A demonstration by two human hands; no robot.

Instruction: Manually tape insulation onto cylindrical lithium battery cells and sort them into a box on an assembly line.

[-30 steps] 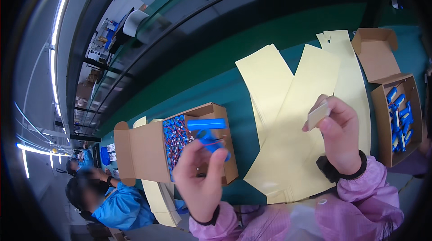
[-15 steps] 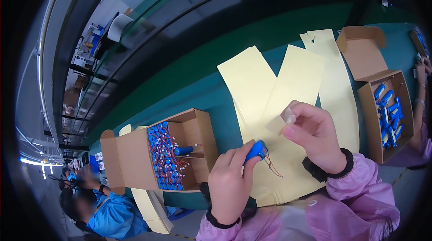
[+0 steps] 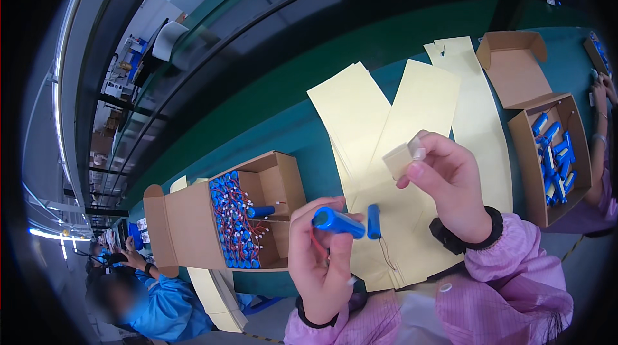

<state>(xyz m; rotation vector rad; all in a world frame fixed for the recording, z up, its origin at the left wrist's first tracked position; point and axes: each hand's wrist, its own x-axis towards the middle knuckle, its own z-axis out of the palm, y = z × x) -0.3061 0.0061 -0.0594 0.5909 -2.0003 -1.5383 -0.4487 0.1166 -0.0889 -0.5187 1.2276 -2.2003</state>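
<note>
The blue cylindrical battery cell [image 3: 339,222] sits pinched in my left hand [image 3: 320,261], red lead trailing; my right hand [image 3: 450,181] grips a small beige pad [image 3: 400,159] above the yellow paper strips [image 3: 412,126]. I judge the pad goes on next, needing close alignment. The open cell carton [image 3: 257,216] sits left, unobstructing.

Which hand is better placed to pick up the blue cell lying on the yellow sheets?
Probably the left hand. It holds one blue cell, whose tip almost meets the loose cell. The right hand is higher, pinching a small beige piece.
</note>
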